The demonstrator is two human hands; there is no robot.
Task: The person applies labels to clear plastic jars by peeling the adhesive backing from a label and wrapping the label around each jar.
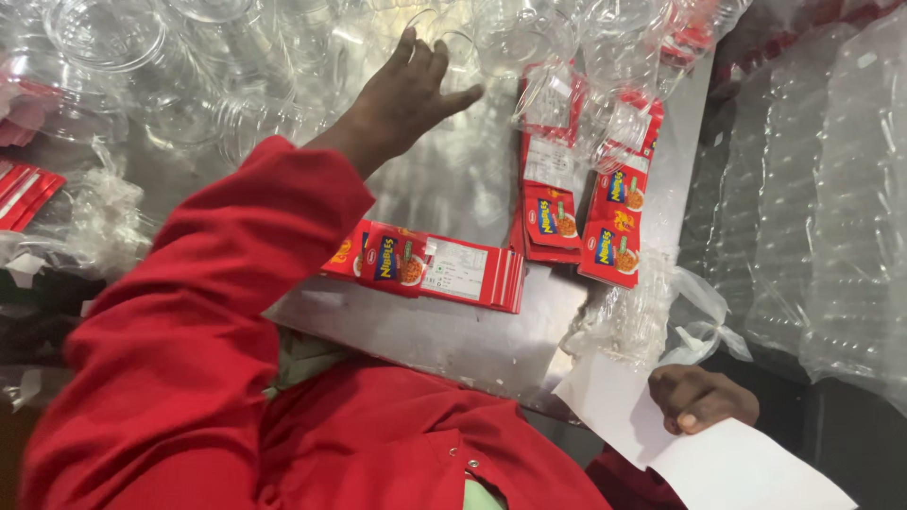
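Note:
My left hand [408, 93], at the end of a red sleeve, stretches across the metal table [444, 340] to a heap of clear plastic cups [283, 66]. Its fingers are spread and its fingertips rest at the rims of the nearest cups; it holds nothing. My right hand [704, 399] is low at the right, below the table's edge, and pinches a white sheet of paper [661, 439]. A stack of flat red printed sleeves [444, 269] lies just beyond my left forearm.
Two more stacks of red sleeves [586, 203] lie to the right, partly under clear cups. Bagged columns of clear cups [822, 208] stand along the right side. Crumpled clear plastic wrap [628, 316] lies at the table's edge. More red sleeves [24, 194] are at far left.

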